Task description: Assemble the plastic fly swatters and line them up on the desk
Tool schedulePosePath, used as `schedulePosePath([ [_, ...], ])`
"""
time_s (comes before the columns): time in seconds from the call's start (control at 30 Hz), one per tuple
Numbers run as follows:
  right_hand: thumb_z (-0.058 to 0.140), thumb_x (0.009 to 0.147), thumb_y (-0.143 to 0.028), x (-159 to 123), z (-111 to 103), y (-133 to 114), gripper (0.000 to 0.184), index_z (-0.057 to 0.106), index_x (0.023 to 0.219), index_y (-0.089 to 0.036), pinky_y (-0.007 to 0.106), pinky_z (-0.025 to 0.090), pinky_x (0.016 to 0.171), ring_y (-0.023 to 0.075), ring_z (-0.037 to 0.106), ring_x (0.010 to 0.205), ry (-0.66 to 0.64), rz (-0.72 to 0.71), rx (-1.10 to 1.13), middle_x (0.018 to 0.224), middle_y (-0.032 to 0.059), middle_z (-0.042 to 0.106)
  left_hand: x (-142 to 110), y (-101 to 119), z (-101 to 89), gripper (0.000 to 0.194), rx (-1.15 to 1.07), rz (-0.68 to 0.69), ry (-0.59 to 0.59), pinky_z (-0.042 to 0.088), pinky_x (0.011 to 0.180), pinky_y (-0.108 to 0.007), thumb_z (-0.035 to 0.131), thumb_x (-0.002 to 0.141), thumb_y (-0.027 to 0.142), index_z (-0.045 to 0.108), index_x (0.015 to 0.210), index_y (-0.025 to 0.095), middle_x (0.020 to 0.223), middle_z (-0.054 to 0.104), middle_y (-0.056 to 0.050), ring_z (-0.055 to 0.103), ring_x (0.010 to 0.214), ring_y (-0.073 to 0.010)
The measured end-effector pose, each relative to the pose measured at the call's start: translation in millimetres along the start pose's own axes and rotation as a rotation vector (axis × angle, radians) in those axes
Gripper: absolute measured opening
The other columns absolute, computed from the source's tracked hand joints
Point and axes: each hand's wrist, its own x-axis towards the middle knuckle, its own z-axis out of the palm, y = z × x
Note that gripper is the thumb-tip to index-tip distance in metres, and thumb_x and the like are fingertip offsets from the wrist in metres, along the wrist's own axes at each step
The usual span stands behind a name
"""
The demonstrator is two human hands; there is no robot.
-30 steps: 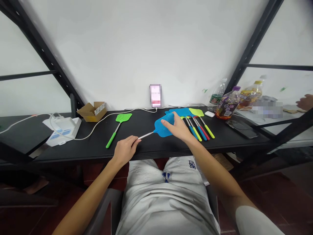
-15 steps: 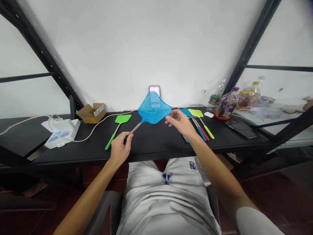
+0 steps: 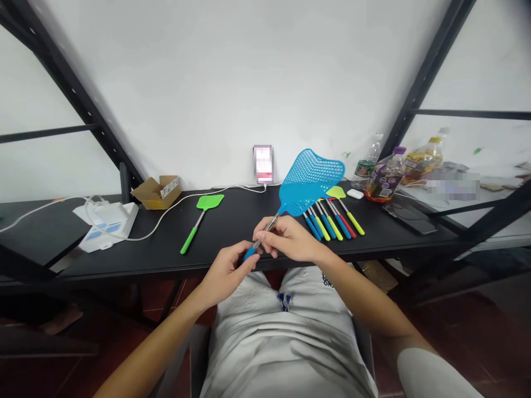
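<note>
A blue fly swatter (image 3: 310, 180) is held up above the black table (image 3: 232, 243), its mesh head tilted up and to the right. My left hand (image 3: 227, 272) is closed round its blue handle near the table's front edge. My right hand (image 3: 290, 241) pinches the metal shaft just above the handle. A row of several fly swatters (image 3: 334, 221) with blue, yellow-green and red handles lies on the table to the right, partly hidden behind the blue head. A green fly swatter (image 3: 201, 216) lies alone to the left.
A phone (image 3: 263, 163) leans against the back wall, with a cable running to a white power strip (image 3: 105, 224). A small cardboard box (image 3: 156, 190) sits at the back left. Bottles (image 3: 385, 177), a white earbud case (image 3: 355, 193) and a dark phone (image 3: 409, 217) are at the right.
The blue swatter was lifted off the table, swung up and then moved right. My left hand slid to the handle, and my right hand came in from the head to pinch the shaft.
</note>
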Motion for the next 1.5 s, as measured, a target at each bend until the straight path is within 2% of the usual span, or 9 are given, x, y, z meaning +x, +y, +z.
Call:
schedulePosePath([
  [0.17, 0.06, 0.096, -0.049, -0.6, -22.0, -1.0, 0.032, 0.063, 0.089, -0.017, 0.022, 0.044, 0.05, 0.01, 0.056, 0.049, 0.162, -0.032, -0.016, 0.06, -0.0037, 0.059, 3.8, -14.4, -0.7, 0.028, -0.078, -0.074, -0.026, 0.044, 0.054, -0.023, 0.057, 0.097, 0.042, 0.066, 0.104, 0.017, 0.071, 0.06, 0.001, 0.053, 0.057, -0.0106],
  [0.4, 0.06, 0.094, -0.056, -4.7, -39.0, -8.1, 0.039, 0.064, 0.085, -0.018, 0.024, 0.045, 0.051, 0.0111, 0.057, 0.05, 0.258, -0.044, -0.089, 0.06, -0.0027, 0.059, 6.5, -16.6, -0.9, 0.029, -0.071, -0.078, -0.058, 0.047, 0.055, -0.023, 0.056, 0.097, 0.042, 0.068, 0.101, 0.016, 0.069, 0.063, -0.001, 0.055, 0.057, -0.0111],
  [0.53, 0.062, 0.091, -0.06, -8.5, -55.2, -12.5, 0.042, 0.061, 0.082, -0.019, 0.026, 0.044, 0.051, 0.012, 0.055, 0.049, 0.431, -0.059, -0.096, 0.057, -0.003, 0.057, 7.8, -16.6, -2.5, 0.029, -0.03, -0.067, -0.026, 0.047, 0.055, -0.023, 0.055, 0.097, 0.04, 0.068, 0.087, 0.016, 0.064, 0.063, -0.001, 0.055, 0.056, -0.0111],
  [0.67, 0.06, 0.09, -0.065, -20.2, -94.0, -13.9, 0.047, 0.057, 0.075, -0.021, 0.025, 0.034, 0.044, 0.0111, 0.043, 0.041, 0.697, -0.049, -0.188, 0.047, -0.0056, 0.043, 10.4, -18.4, -10.0, 0.028, 0.04, -0.037, 0.042, 0.048, 0.056, -0.023, 0.056, 0.096, 0.038, 0.069, 0.084, 0.016, 0.064, 0.064, -0.001, 0.057, 0.058, -0.0123],
  [0.77, 0.058, 0.089, -0.069, -34.4, -135.1, -6.7, 0.054, 0.053, 0.066, -0.021, 0.026, 0.032, 0.043, 0.0114, 0.041, 0.043, 0.812, 0.078, -0.368, 0.05, -0.0033, 0.043, 13.5, -24.1, -23.6, 0.027, 0.193, 0.016, 0.191, 0.05, 0.058, -0.024, 0.056, 0.095, 0.037, 0.07, 0.085, 0.017, 0.066, 0.065, -0.001, 0.061, 0.061, -0.0139],
  [0.9, 0.06, 0.088, -0.065, -51.2, -181.9, 13.1, 0.052, 0.047, 0.063, -0.022, 0.027, 0.038, 0.048, 0.014, 0.049, 0.048, 0.749, 0.364, -0.365, 0.052, 0.0001, 0.051, 17.6, -32.2, -46.7, 0.026, 0.472, 0.036, 0.384, 0.048, 0.06, -0.025, 0.055, 0.092, 0.037, 0.071, 0.084, 0.018, 0.072, 0.071, -0.002, 0.066, 0.067, -0.0165],
  [1.0, 0.066, 0.086, -0.054, -56.4, -199.6, 26.2, 0.04, 0.051, 0.069, -0.021, 0.026, 0.034, 0.046, 0.0155, 0.054, 0.049, 0.749, 0.535, -0.361, 0.057, 0.0021, 0.058, 18.9, -35.6, -61.6, 0.025, 0.537, -0.018, 0.445, 0.048, 0.06, -0.025, 0.056, 0.09, 0.038, 0.071, 0.084, 0.019, 0.073, 0.073, -0.002, 0.067, 0.066, -0.0172],
  [1.33, 0.06, 0.08, -0.023, -57.6, -212.1, 43.5, 0.014, 0.07, 0.074, -0.016, 0.027, 0.046, 0.063, 0.0189, 0.062, 0.061, 0.761, 0.68, -0.852, 0.058, 0.0058, 0.065, 18.4, -45.9, -98.9, 0.027, 0.68, -0.125, 0.533, 0.052, 0.072, -0.03, 0.057, 0.087, 0.044, 0.069, 0.089, 0.019, 0.08, 0.074, -0.004, 0.068, 0.073, -0.0196],
  [1.5, 0.064, 0.074, -0.016, -58.2, -221.5, 58.8, 0.023, 0.077, 0.092, -0.011, 0.029, 0.047, 0.075, 0.0245, 0.069, 0.082, 0.765, 0.708, -1.013, 0.082, 0.0131, 0.075, 19.8, -64.5, -110.6, 0.032, 0.904, -0.235, 0.489, 0.052, 0.081, -0.036, 0.054, 0.088, 0.046, 0.065, 0.098, 0.018, 0.094, 0.072, -0.009, 0.068, 0.084, -0.0243],
])
